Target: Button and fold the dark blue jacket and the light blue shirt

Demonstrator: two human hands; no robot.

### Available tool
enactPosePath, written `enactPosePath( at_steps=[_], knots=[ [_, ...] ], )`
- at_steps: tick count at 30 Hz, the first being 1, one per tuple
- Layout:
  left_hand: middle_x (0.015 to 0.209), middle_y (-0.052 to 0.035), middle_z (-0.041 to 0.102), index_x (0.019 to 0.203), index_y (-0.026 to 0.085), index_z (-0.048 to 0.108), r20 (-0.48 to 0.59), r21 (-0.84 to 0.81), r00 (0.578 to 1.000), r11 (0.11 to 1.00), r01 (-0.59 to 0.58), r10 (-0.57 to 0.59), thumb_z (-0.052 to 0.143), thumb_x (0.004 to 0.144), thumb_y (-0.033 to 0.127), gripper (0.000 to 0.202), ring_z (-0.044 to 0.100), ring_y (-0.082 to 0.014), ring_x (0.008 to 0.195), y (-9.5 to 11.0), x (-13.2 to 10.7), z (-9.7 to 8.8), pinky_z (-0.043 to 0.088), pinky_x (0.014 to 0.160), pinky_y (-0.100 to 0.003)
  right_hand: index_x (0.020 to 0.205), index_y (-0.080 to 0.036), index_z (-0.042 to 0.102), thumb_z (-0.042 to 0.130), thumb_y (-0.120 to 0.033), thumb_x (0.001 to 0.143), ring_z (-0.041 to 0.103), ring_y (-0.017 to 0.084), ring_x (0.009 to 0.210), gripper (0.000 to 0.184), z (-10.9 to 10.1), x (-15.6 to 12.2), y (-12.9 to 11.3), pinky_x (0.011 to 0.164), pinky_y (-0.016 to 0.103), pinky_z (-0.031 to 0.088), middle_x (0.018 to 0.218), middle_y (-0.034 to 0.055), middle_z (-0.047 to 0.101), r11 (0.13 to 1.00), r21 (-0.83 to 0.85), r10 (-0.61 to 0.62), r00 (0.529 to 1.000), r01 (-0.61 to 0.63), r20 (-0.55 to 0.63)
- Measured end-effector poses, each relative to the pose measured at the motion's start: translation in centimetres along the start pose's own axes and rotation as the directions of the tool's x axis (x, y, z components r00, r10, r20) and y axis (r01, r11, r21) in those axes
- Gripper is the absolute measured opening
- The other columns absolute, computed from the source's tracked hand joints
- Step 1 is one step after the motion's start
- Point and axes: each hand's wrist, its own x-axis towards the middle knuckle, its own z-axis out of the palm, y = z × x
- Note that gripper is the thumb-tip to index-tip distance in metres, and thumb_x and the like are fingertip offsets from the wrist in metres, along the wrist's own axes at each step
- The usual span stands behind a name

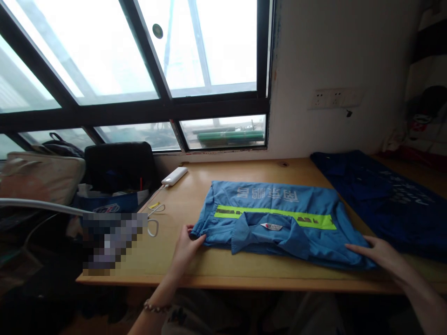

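Note:
A light blue work shirt (pixel 216 235) lies folded on the wooden table, its collar toward me. Across it runs a yellow-green reflective strip (pixel 223 212), with pale lettering beyond the strip and a small white label inside the collar. My left hand (pixel 186 242) pinches the shirt's left edge between thumb and fingers. At the right near corner, my right hand (pixel 375 251) grips the cloth, thumb on top and the other fingers partly hidden.
A dark blue garment (pixel 370 195) with white print lies on the table's right side. A white power bank (pixel 175 177) with a cable (pixel 152 227) is at the back left. Bags (pixel 118 167) stand left of the table (pixel 157 265), under the window. Wall sockets (pixel 328 98) are at the back.

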Motion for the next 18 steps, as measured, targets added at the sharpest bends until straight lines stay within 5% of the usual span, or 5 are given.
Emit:
enactPosePath(
  at_steps=[3,7,12,16,18],
  knots=[
    [0.085,-0.0094,0.067,0.089,0.010,0.057,0.106,-0.304,0.989,0.944,0.128,-0.100,0.070,0.055,0.037,0.045,0.062,-0.0229,0.079,0.9,0.4,0.8,0.049,0.075,-0.035,0.100,-0.014,0.060,0.074,-0.038,0.049,0.060,0.030,0.093,0.058,0.1,-2.2,-1.4,0.079,0.033,0.050,0.097,0.0091,0.066,0.983,0.184,-0.004,0.999,-0.003,0.041],
    [0.087,-0.0088,0.068,0.086,0.010,0.064,0.098,-0.321,0.992,0.941,0.110,-0.083,0.072,0.055,0.036,0.041,0.062,-0.0248,0.083,1.9,0.1,1.6,0.049,0.079,-0.035,0.110,-0.020,0.053,0.075,-0.031,0.050,0.057,0.029,0.098,0.064,0.4,-4.4,-1.7,0.074,0.033,0.053,0.106,0.0087,0.063,0.915,0.397,0.027,0.995,-0.065,0.099],
    [0.097,-0.0084,0.066,0.096,0.013,0.061,0.101,-0.250,0.995,0.968,0.035,-0.010,0.072,0.057,0.036,0.047,0.058,-0.0275,0.096,2.5,-0.4,3.4,0.045,0.087,-0.037,0.087,-0.015,0.062,0.077,-0.021,0.048,0.061,0.026,0.089,0.042,0.9,-4.8,-0.4,0.074,0.034,0.054,0.089,0.0063,0.067,0.747,0.636,0.125,0.980,-0.196,0.155],
    [0.100,-0.0081,0.065,0.096,0.016,0.061,0.037,-0.425,0.989,0.894,0.144,-0.142,0.067,0.066,0.034,0.036,0.055,-0.0259,0.103,3.9,-0.1,5.0,0.042,0.092,-0.038,0.068,-0.016,0.062,0.078,-0.017,0.047,0.062,0.017,0.074,0.026,1.6,-5.9,-0.5,0.069,0.027,0.056,0.074,-0.0012,0.066,0.615,0.770,0.144,0.984,-0.172,0.105],
    [0.102,-0.0071,0.064,0.103,0.019,0.057,0.114,-0.562,0.960,0.780,0.275,-0.257,0.061,0.073,0.031,0.032,0.057,-0.0229,0.100,5.9,0.3,5.5,0.043,0.091,-0.038,0.065,-0.016,0.062,0.078,-0.018,0.048,0.062,0.015,0.071,0.024,1.6,-7.5,-1.3,0.068,0.026,0.056,0.072,-0.0028,0.065,0.566,0.811,0.140,0.987,-0.147,0.081]
  ],
)
